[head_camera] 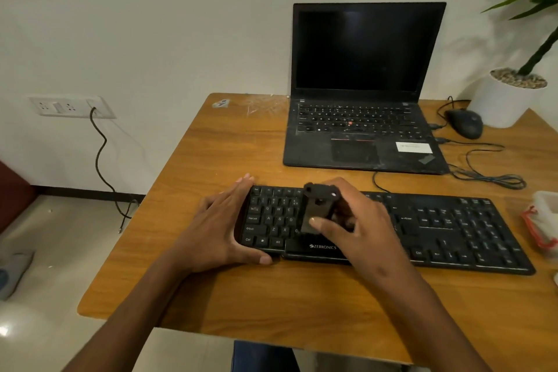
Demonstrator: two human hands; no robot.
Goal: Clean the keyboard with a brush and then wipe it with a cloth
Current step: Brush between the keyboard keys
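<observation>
A black keyboard (453, 229) lies across the wooden table (271, 296), near its front edge. My left hand (223, 226) lies flat against the keyboard's left end, thumb along its front edge. My right hand (353, 220) is closed around a black brush (317, 208) and holds it over the letter keys in the left half of the keyboard. The brush's bristles are hidden under my hand. No cloth shows clearly.
An open black laptop (362, 100) with a dark screen stands behind the keyboard. A black mouse (465, 122) and loose cables (489, 175) lie to the right. A white plant pot (507, 100) sits at the back right. A clear container with red trim (543, 220) is at the right edge.
</observation>
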